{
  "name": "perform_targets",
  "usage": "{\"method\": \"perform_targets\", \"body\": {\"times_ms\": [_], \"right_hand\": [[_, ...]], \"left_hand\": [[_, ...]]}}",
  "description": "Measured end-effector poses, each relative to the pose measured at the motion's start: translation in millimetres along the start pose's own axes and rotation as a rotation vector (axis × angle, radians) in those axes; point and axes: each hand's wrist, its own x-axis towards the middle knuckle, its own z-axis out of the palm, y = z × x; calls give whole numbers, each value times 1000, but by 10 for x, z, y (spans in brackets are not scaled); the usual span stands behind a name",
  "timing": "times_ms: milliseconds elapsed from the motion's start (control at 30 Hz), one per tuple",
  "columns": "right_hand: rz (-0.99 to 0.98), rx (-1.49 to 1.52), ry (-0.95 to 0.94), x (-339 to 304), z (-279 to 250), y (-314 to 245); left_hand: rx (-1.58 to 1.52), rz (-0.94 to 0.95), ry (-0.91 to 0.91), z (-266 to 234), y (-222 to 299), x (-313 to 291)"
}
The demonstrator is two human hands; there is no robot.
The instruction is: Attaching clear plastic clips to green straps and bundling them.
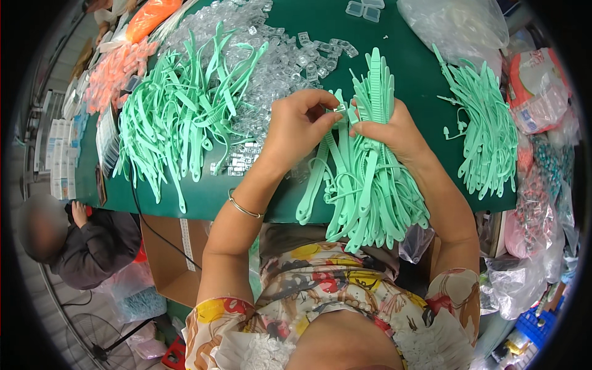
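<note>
Nearest, a thick bundle of mint-green plastic straps [370, 185] is held upright over the near edge of the green table [419, 68], its lower ends fanning out toward the person's lap. It is gripped by the right hand [394, 132], whose fingers are wrapped shut around the bundle's upper part, so that the strap tips stand out above the fist. Just to the left, the left hand [296, 126] is closed in a pinch, thumb and forefinger pressed together on a small clear plastic clip [339, 108] that is held against the top of one strap of the bundle; the two hands almost touch there. A thin metal bangle [243, 208] is worn on the left wrist. Farther out and to the left, a loose heap of green straps [179, 117] is spread over the table, and behind it a pile of clear plastic clips [277, 55] is scattered toward the far edge. At the right, a second, tidier pile of green straps [487, 135] is laid well apart from the hands. At the far left, orange plastic pieces [114, 71] are heaped, and a clear plastic bag [456, 24] is seen at the far right.
</note>
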Motion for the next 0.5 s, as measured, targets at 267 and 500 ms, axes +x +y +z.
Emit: {"method": "perform_targets", "body": {"times_ms": [267,500], "right_hand": [[-32,-21,-5,11,-2,44],[2,37,15,-4,1,0]], "left_hand": [[-40,116,111,66,-32,-14],[154,348,177,134,19,-8]]}}
